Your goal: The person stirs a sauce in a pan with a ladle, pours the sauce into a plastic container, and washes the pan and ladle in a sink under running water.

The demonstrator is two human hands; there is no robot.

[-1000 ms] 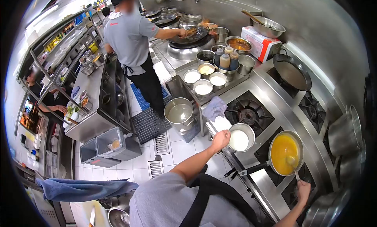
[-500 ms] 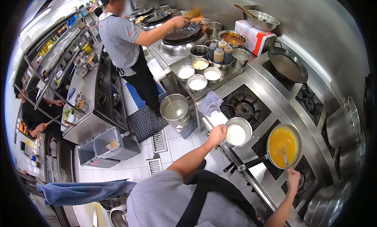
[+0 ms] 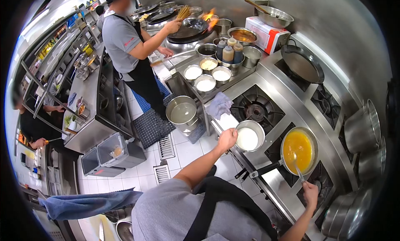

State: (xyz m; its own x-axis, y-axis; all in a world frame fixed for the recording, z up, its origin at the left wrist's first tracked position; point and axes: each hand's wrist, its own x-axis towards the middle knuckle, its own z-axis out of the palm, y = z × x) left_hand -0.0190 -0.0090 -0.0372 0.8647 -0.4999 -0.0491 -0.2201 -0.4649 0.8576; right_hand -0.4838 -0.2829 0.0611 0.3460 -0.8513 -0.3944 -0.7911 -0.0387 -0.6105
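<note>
I have the left hand [image 3: 228, 139] gripping the pot [image 3: 261, 137] near the pan [image 3: 315, 151] on the stove [image 3: 298, 107], the right hand [image 3: 310, 193] holding the spoon [image 3: 298, 171] in that pan, and judge from here that careless tilting could spill one or hard stirring slop the other.

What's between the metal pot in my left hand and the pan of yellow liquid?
In the head view, a strip of steel stovetop and part of a black burner grate lie between the metal pot and the pan.
</note>
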